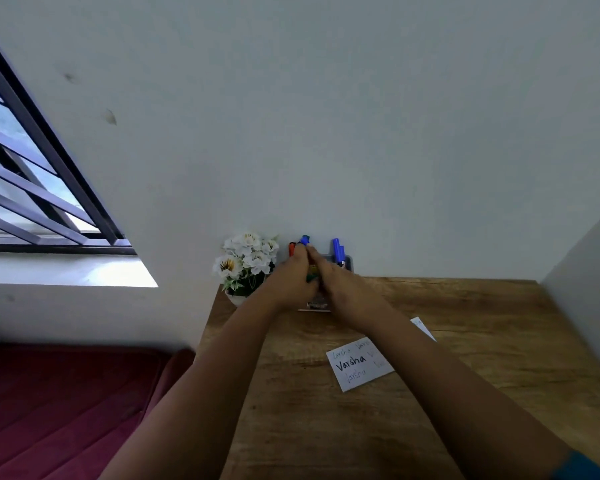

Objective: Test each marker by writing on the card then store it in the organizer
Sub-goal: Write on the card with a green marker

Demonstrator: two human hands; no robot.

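left hand [293, 277] grasps blue-capped marker [305, 240] at organizer [349, 260]; right hand [336, 277] grasp: cannot tell | card [355, 367] on desk [465, 341]

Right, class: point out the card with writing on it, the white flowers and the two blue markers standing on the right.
card [357, 367]: head view, on its written face, left of the arm.
white flowers [246, 254]: head view, on the middle blooms.
blue markers [338, 252]: head view, on their caps above the organizer.
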